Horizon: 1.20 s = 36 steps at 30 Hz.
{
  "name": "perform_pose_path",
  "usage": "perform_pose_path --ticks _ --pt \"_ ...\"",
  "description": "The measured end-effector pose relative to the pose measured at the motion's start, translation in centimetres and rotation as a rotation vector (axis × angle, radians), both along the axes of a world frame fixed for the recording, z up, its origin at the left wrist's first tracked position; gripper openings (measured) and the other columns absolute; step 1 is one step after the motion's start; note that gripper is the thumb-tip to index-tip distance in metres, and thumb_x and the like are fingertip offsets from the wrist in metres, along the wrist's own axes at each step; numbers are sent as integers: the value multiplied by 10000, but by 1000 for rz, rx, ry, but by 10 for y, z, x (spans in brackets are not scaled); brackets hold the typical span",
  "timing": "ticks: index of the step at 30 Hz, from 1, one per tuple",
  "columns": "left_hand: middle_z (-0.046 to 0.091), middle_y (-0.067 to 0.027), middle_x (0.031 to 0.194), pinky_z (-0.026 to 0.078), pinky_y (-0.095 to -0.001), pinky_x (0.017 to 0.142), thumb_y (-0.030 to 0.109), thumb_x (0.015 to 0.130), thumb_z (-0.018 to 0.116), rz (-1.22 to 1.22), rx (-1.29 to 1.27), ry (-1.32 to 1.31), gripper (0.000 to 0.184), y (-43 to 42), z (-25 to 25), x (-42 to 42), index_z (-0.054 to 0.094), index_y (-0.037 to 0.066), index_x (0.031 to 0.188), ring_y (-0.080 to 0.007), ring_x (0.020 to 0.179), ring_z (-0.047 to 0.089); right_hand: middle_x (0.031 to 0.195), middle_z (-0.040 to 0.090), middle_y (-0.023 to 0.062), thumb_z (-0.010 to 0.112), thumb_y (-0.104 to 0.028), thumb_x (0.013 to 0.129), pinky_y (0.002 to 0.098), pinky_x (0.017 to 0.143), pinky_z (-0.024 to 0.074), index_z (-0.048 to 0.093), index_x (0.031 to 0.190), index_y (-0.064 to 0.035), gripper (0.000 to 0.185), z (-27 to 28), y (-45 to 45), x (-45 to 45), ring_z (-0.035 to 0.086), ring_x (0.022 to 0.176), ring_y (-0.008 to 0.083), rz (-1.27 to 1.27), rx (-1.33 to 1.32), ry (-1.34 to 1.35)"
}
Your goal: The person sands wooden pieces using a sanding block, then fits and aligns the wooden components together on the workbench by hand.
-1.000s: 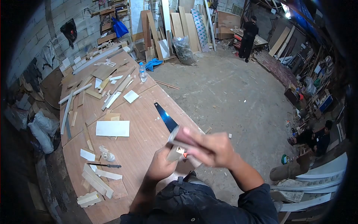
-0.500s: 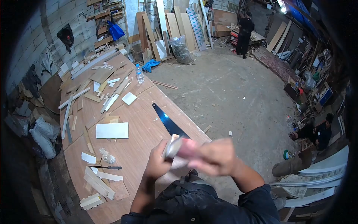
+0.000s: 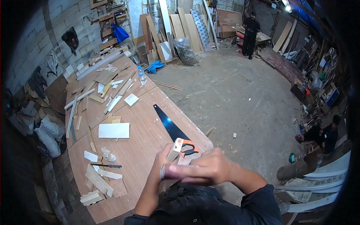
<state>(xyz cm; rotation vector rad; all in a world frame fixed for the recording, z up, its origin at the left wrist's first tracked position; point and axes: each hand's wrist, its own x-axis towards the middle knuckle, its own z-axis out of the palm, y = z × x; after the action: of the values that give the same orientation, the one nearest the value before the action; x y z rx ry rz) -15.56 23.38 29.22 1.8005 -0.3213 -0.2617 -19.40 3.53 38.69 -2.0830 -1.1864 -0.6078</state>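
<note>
My left hand [image 3: 162, 159] is closed around a short pale wooden piece [image 3: 177, 144], whose end points up and away from me. My right hand [image 3: 212, 167], smeared by motion, grips a reddish sheet [image 3: 169, 171] that looks like sandpaper. The sheet lies against the near part of the wooden piece. Just beyond both hands a handsaw [image 3: 168, 123] rests on the workbench [image 3: 144, 144], its orange and black handle close to the wooden piece.
On the left of the bench lie a white board [image 3: 114, 130], a black-handled tool [image 3: 107, 165], a clear plastic cup [image 3: 108, 155] and several offcuts. A water bottle [image 3: 141, 76] stands farther back. One person [image 3: 250, 35] stands at the back; another [image 3: 330, 135] sits at right.
My right hand has moved toward my body and slightly left along the wooden piece, drawing the reddish sheet with it. The saw handle now shows. My view has shifted slightly.
</note>
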Motion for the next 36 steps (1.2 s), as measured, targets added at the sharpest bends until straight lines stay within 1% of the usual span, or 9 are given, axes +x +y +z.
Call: perform_pose_path --ticks 5,11,13,18,20,25,31,33,36 --pt "675 -178 986 497 -325 835 -5 774 581 -17 -15 -164 427 -36 -7 -17 572 -14 1201 -251 932 676 676 649 67 769 -227 803 306 483 469 636 1298 -113 525 -5 -54 12 622 517 200 -379 26 10" --pt "681 -158 967 495 -321 817 -13 767 566 -20 -117 -366 404 -85 -8 -38 597 -8 1170 -240 919 675 599 581 61 767 -245 806 323 460 455 598 1335 -92 576 -13 -94 -21 591 483 206 -175 128 11" --pt "681 -148 964 492 -320 826 -16 764 570 55 -83 -288 405 -100 -7 -50 598 -7 1168 -224 920 668 916 732 57 698 -265 867 311 513 533 554 1389 -191 546 -8 -111 -31 652 552 201 -78 39 72" --pt "665 -127 922 488 -320 812 -41 752 550 199 -87 -266 425 -128 8 -78 587 1 1174 -186 881 643 720 664 42 682 -261 885 319 535 537 538 1407 -240 542 -13 -127 -42 626 534 188 303 74 106" --pt "651 -143 903 489 -320 788 -44 751 557 168 -33 -259 414 -128 2 -87 576 -2 1163 -202 854 649 714 675 80 778 -223 795 329 549 522 598 1343 -140 583 -17 -144 -23 661 575 233 -155 188 30" --pt "654 -153 920 488 -319 786 -33 775 565 228 32 -211 387 -138 3 -102 572 -8 1161 -223 856 656 698 664 134 767 -196 797 341 533 506 590 1344 -93 584 -19 -148 -19 655 549 259 -60 134 124" --pt "655 -136 900 487 -306 762 -11 799 604 208 53 -441 342 -150 6 -101 577 -8 1140 -170 850 642 577 562 0 739 -281 822 304 465 473 606 1339 -141 552 -26 -157 -40 552 449 164 169 87 -11" --pt "652 -136 901 490 -311 761 5 801 614 268 83 -90 324 -151 -1 -98 583 -11 1122 -174 846 642 570 563 -18 734 -309 820 273 437 450 627 1319 -171 528 -31 -154 -53 533 434 128 345 75 51" --pt "649 -146 902 493 -325 766 -2 789 589 199 79 -248 322 -152 1 -95 583 -9 1111 -218 839 652 623 629 18 754 -252 808 295 458 476 611 1335 -151 555 -25 -171 -37 578 457 156 78 199 25"
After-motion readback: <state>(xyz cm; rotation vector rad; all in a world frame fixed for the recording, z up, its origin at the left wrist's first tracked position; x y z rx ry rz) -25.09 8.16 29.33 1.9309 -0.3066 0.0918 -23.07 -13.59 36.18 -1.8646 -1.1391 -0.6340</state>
